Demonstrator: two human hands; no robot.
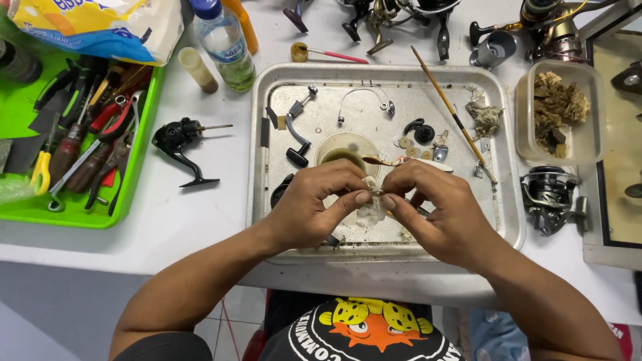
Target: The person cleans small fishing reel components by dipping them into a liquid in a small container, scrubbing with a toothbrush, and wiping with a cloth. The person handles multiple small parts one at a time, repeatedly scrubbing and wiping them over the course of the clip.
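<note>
Both my hands meet over the metal tray (508, 220), near its 6 o'clock edge. My left hand (314, 207) is closed, thumb and forefinger pinching a small metal part (376, 192); my right hand (435, 210) is closed too, fingertips pinched on the same part from the 3 o'clock side. A scrap of white tissue (370, 212) hangs just beneath it, touching my fingers. I judge I'm in the cleaning step, wiping or working this piece between my fingertips; what it is exactly is too small to tell. At 12 o'clock from my hands sits a small round dish (346, 148) of dark liquid, with a thin brush (453, 115) lying at 2 o'clock and loose washers (408, 146) just beside the dish. A black reel body (179, 142) rests off the tray at 9 o'clock. The next move, I think, calls for a steady pinch and slow turning so the part doesn't slip into the tray
</note>
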